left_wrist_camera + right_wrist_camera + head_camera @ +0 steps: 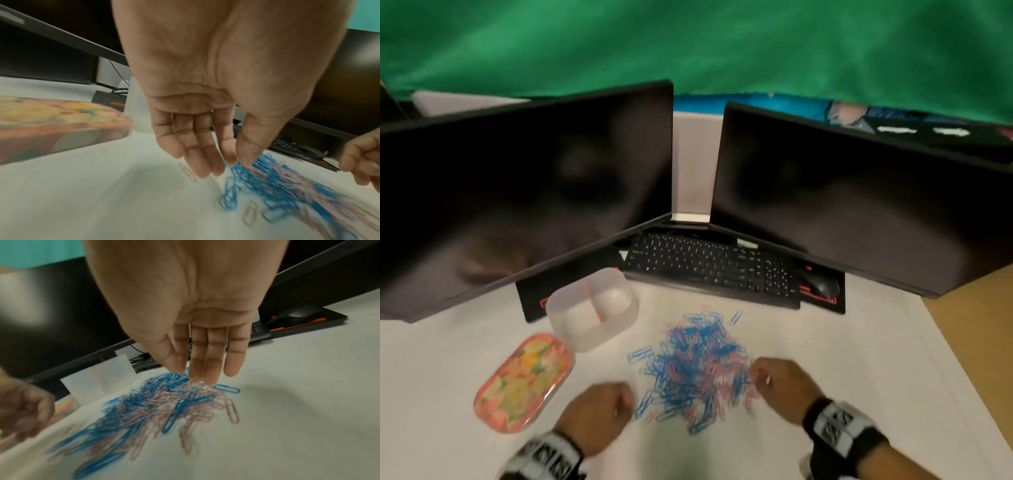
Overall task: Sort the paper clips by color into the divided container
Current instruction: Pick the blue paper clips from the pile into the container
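A heap of blue and pink paper clips [698, 370] lies on the white desk. Behind it to the left stands the translucent divided container [592, 308] with a pink partition. My left hand [628, 402] is at the heap's near left edge. In the left wrist view, the left hand [234, 160] pinches a blue paper clip [223, 158] between thumb and forefinger. My right hand [756, 371] is at the heap's right edge. In the right wrist view, the right hand [185, 374] points straight fingers down onto the clips [164, 402], and I see nothing held.
A floral lid [524, 380] lies left of the heap, in front of the container. Behind are a black keyboard [709, 263], a mouse [822, 284] and two dark monitors [524, 192]. Loose clips lie scattered around the heap.
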`<state>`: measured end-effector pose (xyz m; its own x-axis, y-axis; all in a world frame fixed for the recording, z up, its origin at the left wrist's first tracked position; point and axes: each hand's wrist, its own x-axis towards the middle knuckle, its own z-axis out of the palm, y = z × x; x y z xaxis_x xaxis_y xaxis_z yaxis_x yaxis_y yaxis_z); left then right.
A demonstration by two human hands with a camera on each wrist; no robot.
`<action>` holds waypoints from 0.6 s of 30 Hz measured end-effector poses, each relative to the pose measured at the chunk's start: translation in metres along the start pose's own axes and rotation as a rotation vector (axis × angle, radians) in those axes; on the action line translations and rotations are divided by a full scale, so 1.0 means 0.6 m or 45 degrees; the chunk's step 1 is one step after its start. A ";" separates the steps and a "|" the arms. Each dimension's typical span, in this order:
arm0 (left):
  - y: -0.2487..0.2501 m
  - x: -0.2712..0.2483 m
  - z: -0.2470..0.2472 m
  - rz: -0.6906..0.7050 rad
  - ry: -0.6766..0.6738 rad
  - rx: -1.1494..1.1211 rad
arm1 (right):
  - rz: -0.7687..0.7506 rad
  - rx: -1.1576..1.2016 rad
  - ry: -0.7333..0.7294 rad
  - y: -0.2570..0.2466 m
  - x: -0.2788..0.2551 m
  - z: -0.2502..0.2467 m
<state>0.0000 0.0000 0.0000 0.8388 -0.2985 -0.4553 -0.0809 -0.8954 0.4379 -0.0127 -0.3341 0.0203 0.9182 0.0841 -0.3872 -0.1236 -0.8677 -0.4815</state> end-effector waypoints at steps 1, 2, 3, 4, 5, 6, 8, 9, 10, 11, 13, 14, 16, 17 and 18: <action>-0.005 0.019 -0.005 0.021 0.063 0.009 | -0.004 -0.037 0.034 0.007 0.025 -0.001; 0.001 0.031 -0.017 -0.021 0.109 0.010 | 0.022 -0.086 0.039 0.002 0.042 -0.009; 0.000 0.048 -0.024 -0.040 0.143 0.021 | 0.023 -0.136 0.054 0.002 0.062 -0.015; 0.007 0.063 -0.037 -0.051 0.161 0.022 | 0.034 -0.177 0.065 -0.003 0.081 -0.028; 0.007 0.078 -0.043 -0.052 0.174 0.041 | 0.011 -0.232 0.079 -0.005 0.099 -0.033; 0.007 0.089 -0.045 -0.057 0.168 0.059 | -0.003 -0.280 0.071 -0.007 0.112 -0.035; 0.003 0.112 -0.048 -0.046 0.161 0.112 | -0.020 -0.360 0.053 -0.003 0.138 -0.040; 0.004 0.123 -0.049 -0.031 0.172 0.130 | -0.041 -0.385 0.051 -0.003 0.150 -0.044; 0.006 0.132 -0.050 -0.020 0.181 0.148 | -0.060 -0.412 0.044 -0.006 0.159 -0.047; 0.009 0.139 -0.049 -0.010 0.176 0.159 | -0.090 -0.438 0.038 -0.006 0.166 -0.047; 0.009 0.152 -0.044 0.002 0.151 0.187 | -0.134 -0.488 -0.004 -0.008 0.177 -0.045; 0.010 0.157 -0.041 0.001 0.137 0.204 | -0.155 -0.509 -0.024 -0.010 0.181 -0.044; 0.012 0.165 -0.037 0.012 0.124 0.243 | -0.197 -0.534 -0.055 -0.010 0.192 -0.041; 0.014 0.168 -0.036 0.019 0.121 0.254 | -0.221 -0.540 -0.070 -0.010 0.196 -0.040; 0.015 0.170 -0.036 0.027 0.121 0.262 | -0.241 -0.547 -0.084 -0.009 0.200 -0.037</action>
<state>0.0969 -0.0312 -0.0257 0.8821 -0.2939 -0.3680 -0.1990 -0.9408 0.2745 0.1065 -0.3302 -0.0060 0.8819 0.2792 -0.3799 0.2232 -0.9570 -0.1853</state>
